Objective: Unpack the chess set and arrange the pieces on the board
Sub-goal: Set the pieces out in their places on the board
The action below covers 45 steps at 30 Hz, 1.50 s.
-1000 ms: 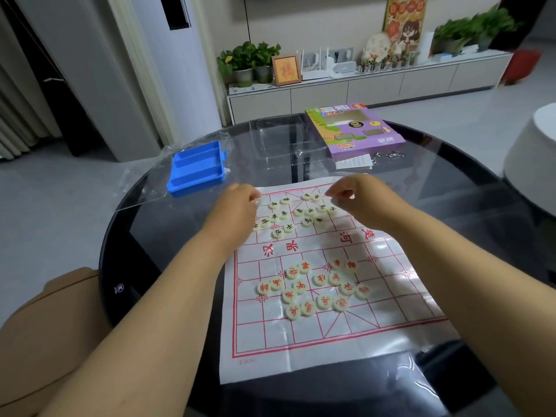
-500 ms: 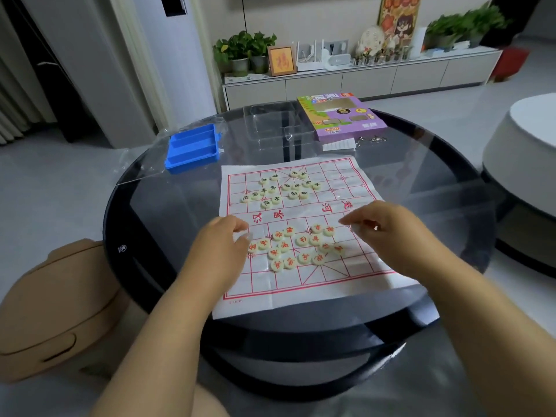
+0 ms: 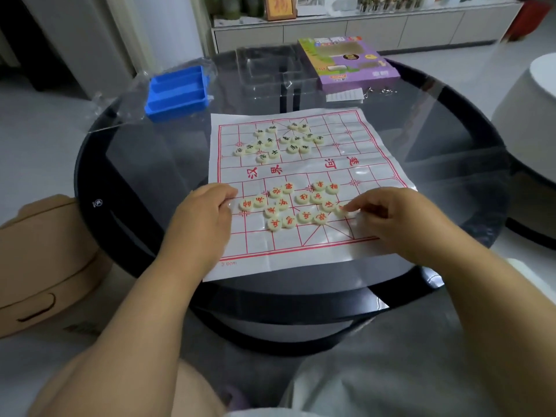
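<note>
We see a paper board [image 3: 304, 188] lying loose on a glass table [image 3: 451, 139]. Our right hand [image 3: 400, 218] pinches a red piece [image 3: 341, 209] at the near cluster's right edge; our left hand [image 3: 204, 218] curls at the board's left edge, grasp unclear. A careless drag could shift the thin sheet and scatter both unsorted clusters. Black pieces [image 3: 278, 141] sit on the board's far half.

We count sixteen red-marked pieces [image 3: 283, 203] near us, sixteen dark-marked pieces [image 3: 274, 153] on the far half, one paper board [image 3: 373, 164], one blue tray [image 3: 177, 94], one purple box [image 3: 355, 70]
</note>
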### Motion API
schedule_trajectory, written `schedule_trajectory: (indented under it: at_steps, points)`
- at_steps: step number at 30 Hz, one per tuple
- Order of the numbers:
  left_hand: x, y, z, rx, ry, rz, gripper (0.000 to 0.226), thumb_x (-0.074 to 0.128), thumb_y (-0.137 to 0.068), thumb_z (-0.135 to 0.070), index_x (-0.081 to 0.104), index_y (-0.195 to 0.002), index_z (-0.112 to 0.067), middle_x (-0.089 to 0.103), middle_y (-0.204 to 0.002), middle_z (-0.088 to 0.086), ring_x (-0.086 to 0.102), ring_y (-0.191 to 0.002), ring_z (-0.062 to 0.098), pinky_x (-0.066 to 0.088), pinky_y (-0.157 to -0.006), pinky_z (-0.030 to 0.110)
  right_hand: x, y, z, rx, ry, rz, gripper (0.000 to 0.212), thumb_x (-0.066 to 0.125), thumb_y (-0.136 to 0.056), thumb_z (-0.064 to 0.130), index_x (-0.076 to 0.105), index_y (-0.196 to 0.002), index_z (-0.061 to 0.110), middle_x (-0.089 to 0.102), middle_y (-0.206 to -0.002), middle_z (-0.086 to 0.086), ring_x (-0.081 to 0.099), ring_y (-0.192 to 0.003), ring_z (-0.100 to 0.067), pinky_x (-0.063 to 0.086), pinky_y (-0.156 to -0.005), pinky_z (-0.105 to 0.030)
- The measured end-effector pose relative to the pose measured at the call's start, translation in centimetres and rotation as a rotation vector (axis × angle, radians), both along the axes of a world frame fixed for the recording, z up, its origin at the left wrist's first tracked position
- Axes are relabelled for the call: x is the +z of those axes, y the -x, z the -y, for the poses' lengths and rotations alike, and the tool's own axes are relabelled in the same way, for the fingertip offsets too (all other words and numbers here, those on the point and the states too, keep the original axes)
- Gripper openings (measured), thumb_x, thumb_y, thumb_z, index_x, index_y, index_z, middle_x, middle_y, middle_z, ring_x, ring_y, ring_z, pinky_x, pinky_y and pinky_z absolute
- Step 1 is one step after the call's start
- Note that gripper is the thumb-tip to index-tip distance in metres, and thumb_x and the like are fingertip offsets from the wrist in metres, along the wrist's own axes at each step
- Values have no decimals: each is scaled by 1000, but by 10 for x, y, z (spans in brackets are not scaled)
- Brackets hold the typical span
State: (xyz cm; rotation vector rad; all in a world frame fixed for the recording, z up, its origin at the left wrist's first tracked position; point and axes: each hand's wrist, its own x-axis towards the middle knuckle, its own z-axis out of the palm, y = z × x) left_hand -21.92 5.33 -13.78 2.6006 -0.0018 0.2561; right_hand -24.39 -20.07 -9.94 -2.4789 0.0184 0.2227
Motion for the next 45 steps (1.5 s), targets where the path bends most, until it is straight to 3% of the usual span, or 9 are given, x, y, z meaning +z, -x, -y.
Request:
schedule_trajectory:
  at_steps: [2,6,11,19,23,27,35,38,45]
  points:
    - [-2,-1,-1,-10,-8,0,32,43,-101,-21,55,-130,-21,52,-131,-8,40,-99,0,29,-64,5,-2,-2,-1,8,8,27,21,48,-96,20,59,-96,38,55,-85,20,62,-73,-12,53,-60,-28]
    - [-3,-1,-4,-20,20,15,34,49,-98,-19,54,-132,-19,51,-133,-7,40,-102,1,36,-83,17,-9,-6,-2,-9,58,64,21,48,-96,22,60,-101,38,53,-84,22,59,-69,-9,44,-49,-17]
    - [-4,-2,-4,-11,30,10,36,52,-97,-21,53,-133,-20,51,-133,-7,42,-102,1,37,-78,16,-11,-12,-2,-49,97,112,19,50,-95,23,62,-105,33,56,-78,16,54,-63,-8,32,-43,-12]
    - [-4,-4,-5,-14,19,20,35,53,-96,-22,54,-131,-20,52,-133,-8,37,-103,-2,31,-84,13,-11,-15,-4,-105,26,205,10,59,-90,21,63,-95,28,53,-68,8,48,-61,-10,35,-49,-21]
    - [-4,-3,-5,-14,24,17,35,53,-96,-22,54,-131,-20,52,-132,-9,37,-102,-2,27,-72,4,-14,-12,-10,-79,-17,248,10,60,-88,18,65,-92,26,52,-67,7,45,-59,-10,33,-50,-19]
    - [-4,-3,-5,-13,42,17,33,54,-96,-22,56,-129,-19,53,-130,-9,38,-102,-2,31,-82,11,-17,-11,-25,13,-13,303,11,68,-83,23,67,-94,26,51,-77,10,48,-67,-8,36,-57,-17]
    - [-4,-3,-5,-1,55,3,33,54,-96,-23,56,-128,-20,52,-129,-10,40,-101,0,34,-83,17,-23,-17,-39,95,89,325,39,73,-76,40,64,-112,28,46,-98,10,47,-87,-7,35,-66,-8]
    - [-4,-3,-5,1,55,1,32,54,-96,-23,56,-128,-21,52,-128,-10,41,-100,0,32,-77,11,-19,-20,-34,64,84,318,39,73,-76,39,63,-112,30,44,-98,10,45,-87,-7,34,-64,-10]
    - [-4,-5,-5,2,52,-3,33,55,-95,-23,55,-128,-21,52,-129,-10,40,-100,0,34,-82,17,-9,-28,-27,-20,56,350,28,70,-80,36,65,-107,30,45,-89,10,44,-81,-8,33,-60,-15]
